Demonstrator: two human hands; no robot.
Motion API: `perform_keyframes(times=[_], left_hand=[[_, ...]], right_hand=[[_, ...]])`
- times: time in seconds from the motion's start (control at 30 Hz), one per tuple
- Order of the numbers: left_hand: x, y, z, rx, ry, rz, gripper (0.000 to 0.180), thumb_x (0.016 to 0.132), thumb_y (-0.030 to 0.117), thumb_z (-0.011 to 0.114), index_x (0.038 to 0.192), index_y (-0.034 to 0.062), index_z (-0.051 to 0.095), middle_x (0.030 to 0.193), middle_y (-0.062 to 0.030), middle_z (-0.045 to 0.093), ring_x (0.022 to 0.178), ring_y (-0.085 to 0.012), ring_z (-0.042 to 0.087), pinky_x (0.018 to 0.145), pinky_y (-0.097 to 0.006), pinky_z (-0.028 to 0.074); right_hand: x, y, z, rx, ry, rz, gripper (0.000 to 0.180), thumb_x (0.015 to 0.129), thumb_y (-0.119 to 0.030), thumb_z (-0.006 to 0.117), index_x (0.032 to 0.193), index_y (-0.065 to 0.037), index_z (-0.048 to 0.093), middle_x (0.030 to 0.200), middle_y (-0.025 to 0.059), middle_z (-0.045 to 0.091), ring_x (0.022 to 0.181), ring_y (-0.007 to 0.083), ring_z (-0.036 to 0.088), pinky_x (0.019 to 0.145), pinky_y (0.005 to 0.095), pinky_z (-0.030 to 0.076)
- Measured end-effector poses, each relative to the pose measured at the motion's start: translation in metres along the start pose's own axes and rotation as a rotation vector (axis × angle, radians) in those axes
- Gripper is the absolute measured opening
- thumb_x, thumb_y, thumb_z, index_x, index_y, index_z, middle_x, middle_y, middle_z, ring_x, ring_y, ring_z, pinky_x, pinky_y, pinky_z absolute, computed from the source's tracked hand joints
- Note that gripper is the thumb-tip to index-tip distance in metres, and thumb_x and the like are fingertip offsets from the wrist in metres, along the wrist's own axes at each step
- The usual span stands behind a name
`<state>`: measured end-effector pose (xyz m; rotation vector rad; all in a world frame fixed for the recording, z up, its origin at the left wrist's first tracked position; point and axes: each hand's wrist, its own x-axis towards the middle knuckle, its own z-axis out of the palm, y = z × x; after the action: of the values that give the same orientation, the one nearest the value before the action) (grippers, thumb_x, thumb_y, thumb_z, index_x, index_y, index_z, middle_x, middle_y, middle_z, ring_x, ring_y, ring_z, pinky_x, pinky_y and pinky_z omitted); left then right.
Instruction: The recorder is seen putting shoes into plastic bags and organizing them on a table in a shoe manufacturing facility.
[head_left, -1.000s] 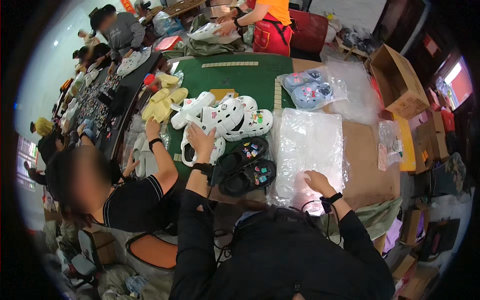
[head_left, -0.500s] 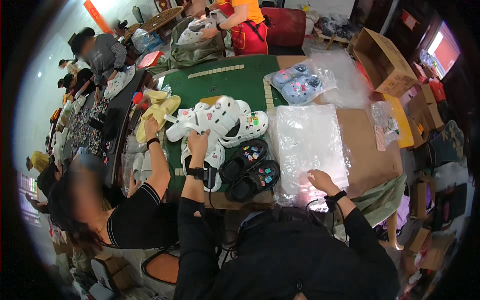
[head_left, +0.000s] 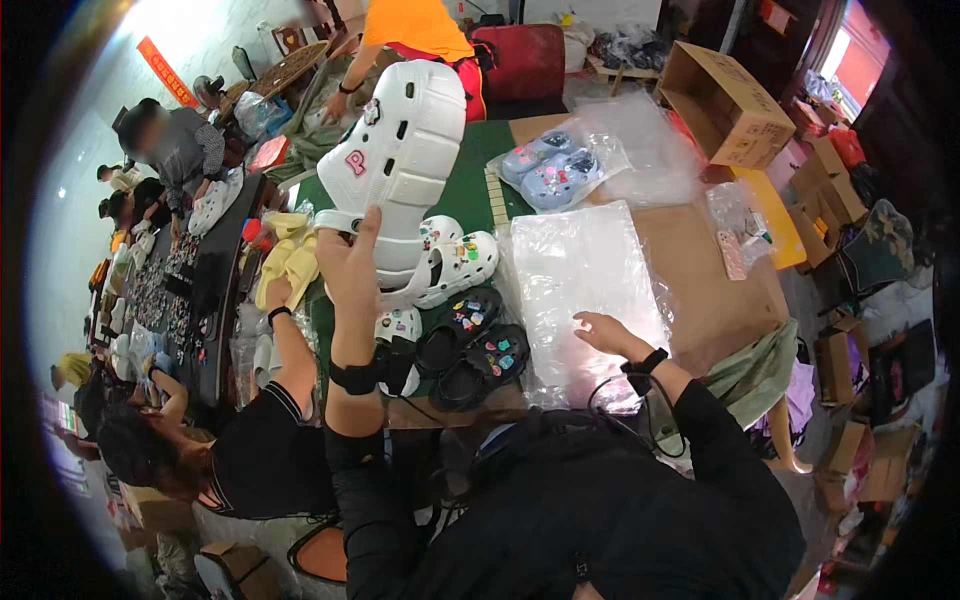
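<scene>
My left hand [head_left: 350, 260] grips a white clog [head_left: 405, 150] by its heel end and holds it up, side turned to me. A pink letter charm and other charms dot the clog. Below it, more white clogs [head_left: 465, 262] with colourful charms lie on the green table, partly hidden by my arm. A pair of black clogs [head_left: 483, 352] with charms rests at the table's near edge. Over a stack of clear plastic bags [head_left: 575, 255], my right hand [head_left: 610, 335] hovers or rests with fingers apart, holding nothing; contact with the top bag is unclear.
Bagged blue clogs [head_left: 555, 170] sit at the far side, beside loose clear film [head_left: 660, 150]. An open cardboard box [head_left: 730, 105] stands at the back right. A co-worker at my left touches yellow slippers [head_left: 290, 265]; another person in orange [head_left: 415, 25] bends across the table.
My left hand has lifted the white clog up and closer to me. The person in orange has leaned down, and the co-worker at left has bent lower. My right hand stays over the bags.
</scene>
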<state>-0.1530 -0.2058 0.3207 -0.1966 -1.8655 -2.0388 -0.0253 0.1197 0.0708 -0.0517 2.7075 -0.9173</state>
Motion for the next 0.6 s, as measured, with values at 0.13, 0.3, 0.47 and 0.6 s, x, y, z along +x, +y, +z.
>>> perform_keyframes(times=[0.13,0.3,0.47,0.6], left_hand=[[-0.023,0.020,0.031,-0.074,-0.044,0.046,0.019,0.079,0.007,0.063,0.093,-0.0038,0.054,0.094,-0.0094,0.059,0.083,-0.0115,0.054,0.074,-0.025,0.042],[-0.044,0.042,0.074,-0.165,-0.108,0.078,0.023,0.080,0.009,0.063,0.096,-0.0044,0.053,0.093,-0.0088,0.060,0.081,-0.0107,0.054,0.074,-0.024,0.042],[-0.061,0.038,0.125,-0.088,-0.190,0.030,0.022,0.080,0.013,0.064,0.092,-0.0027,0.053,0.089,-0.0077,0.059,0.078,-0.0094,0.052,0.068,-0.024,0.043],[-0.098,0.003,0.182,-0.029,-0.229,-0.161,0.024,0.080,0.013,0.063,0.091,-0.0046,0.052,0.084,-0.0071,0.058,0.075,-0.0123,0.051,0.068,-0.026,0.042]], right_hand=[[0.000,0.014,-0.010,0.028,0.020,0.002,0.042,0.081,-0.031,0.055,0.115,-0.007,0.051,0.102,0.0162,0.059,0.092,0.0309,0.057,0.080,0.0373,0.045],[-0.014,0.058,-0.006,0.014,-0.085,0.030,0.047,0.080,-0.030,0.054,0.119,-0.004,0.047,0.112,0.0200,0.053,0.105,0.0335,0.050,0.090,0.0389,0.040],[-0.032,0.086,-0.003,0.112,-0.056,0.083,0.049,0.080,-0.033,0.057,0.119,-0.004,0.047,0.113,0.0204,0.053,0.103,0.0324,0.052,0.087,0.0364,0.042],[-0.045,0.093,-0.024,0.416,0.034,0.126,0.043,0.084,-0.029,0.054,0.117,-0.004,0.048,0.105,0.0149,0.057,0.094,0.0226,0.056,0.079,0.0327,0.045]])
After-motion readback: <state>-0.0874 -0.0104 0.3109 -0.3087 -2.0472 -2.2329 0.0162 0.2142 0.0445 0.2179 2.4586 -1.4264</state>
